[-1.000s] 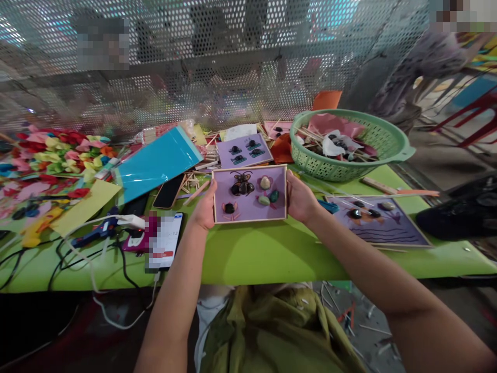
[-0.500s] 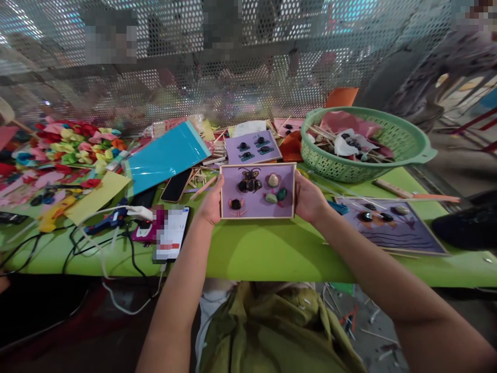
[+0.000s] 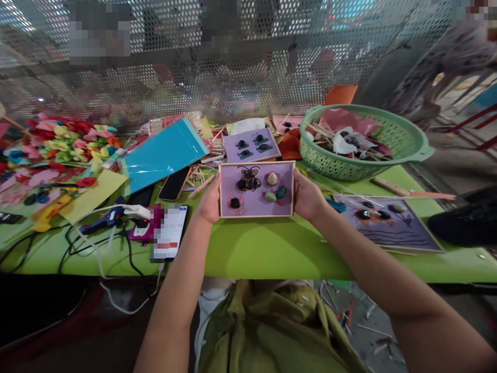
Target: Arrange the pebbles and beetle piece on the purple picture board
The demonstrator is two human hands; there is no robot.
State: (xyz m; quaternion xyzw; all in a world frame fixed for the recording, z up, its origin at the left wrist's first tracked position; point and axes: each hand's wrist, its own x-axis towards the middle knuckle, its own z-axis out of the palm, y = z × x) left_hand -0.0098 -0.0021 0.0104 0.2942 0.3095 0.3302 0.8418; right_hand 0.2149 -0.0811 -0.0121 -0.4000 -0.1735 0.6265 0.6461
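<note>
I hold a small framed purple picture with painted pebbles glued on it, upright above the green table. My left hand grips its left edge, thumb over the front. On the opposite edge my right hand is closed the same way. A dark pebble insect, a pale stone, and green stones show on the picture's face.
Behind are a second purple pebble card, a teal sheet, phones, a glue gun with cables and paper flowers at left. A green basket and a larger framed picture lie right. Mesh fence at back.
The view shifted slightly; the picture stays between both hands, held a little more level and lifted a touch. Grip unchanged.
</note>
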